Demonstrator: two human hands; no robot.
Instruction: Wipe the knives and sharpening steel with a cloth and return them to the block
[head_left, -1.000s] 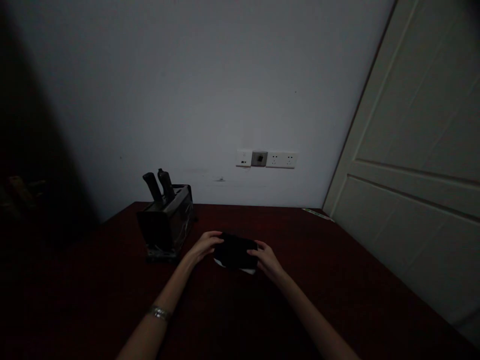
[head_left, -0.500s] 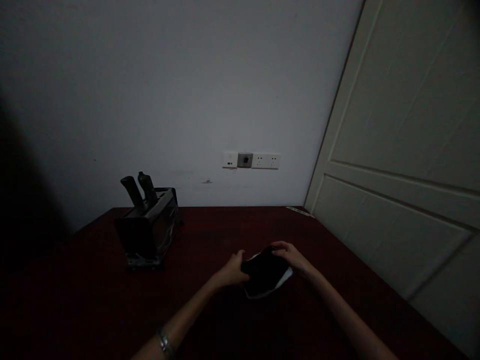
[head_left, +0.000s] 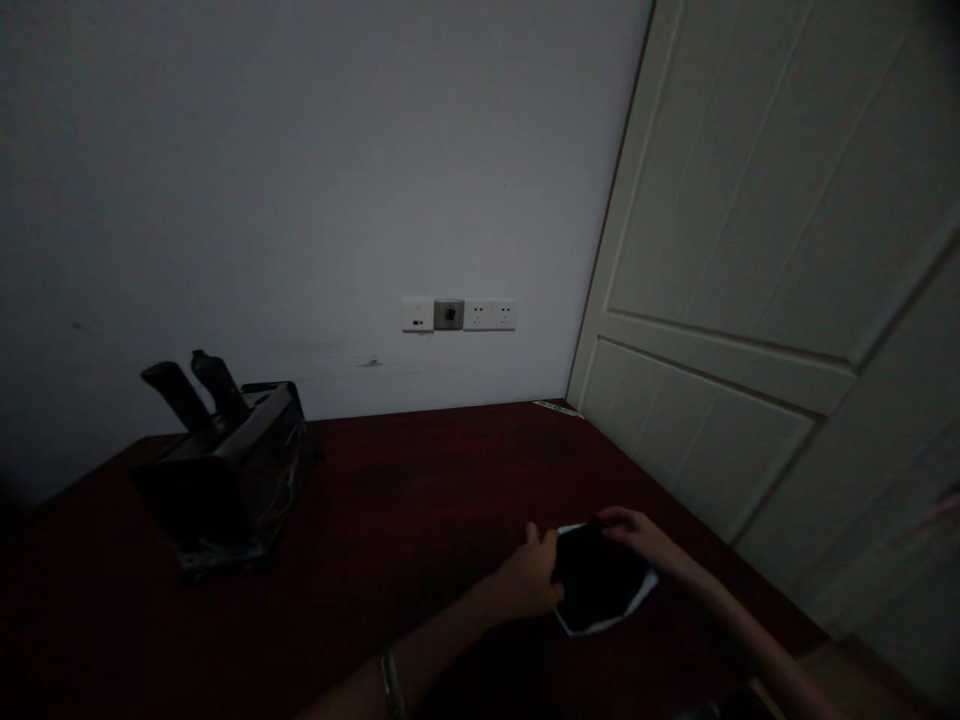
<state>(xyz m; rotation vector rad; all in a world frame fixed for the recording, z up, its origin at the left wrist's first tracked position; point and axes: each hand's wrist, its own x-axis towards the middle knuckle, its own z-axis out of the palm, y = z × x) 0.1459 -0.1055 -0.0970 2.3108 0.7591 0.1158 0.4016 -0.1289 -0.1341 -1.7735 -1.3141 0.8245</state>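
Observation:
Both my hands hold a small dark flat object with a white edge just above the dark red table, near its right side. My left hand grips its left edge with curled fingers, thumb up. My right hand clasps its top right corner. I cannot make out what the object is in the dim light.
A knife block with two black handles stands at the table's back left. A white panelled door runs along the right. A strip of wall sockets sits on the grey wall. A thin strip lies at the table's far right corner.
Both hands have carried the dark object to the right and nearer to me. The view has turned right, so the knife block now sits further left.

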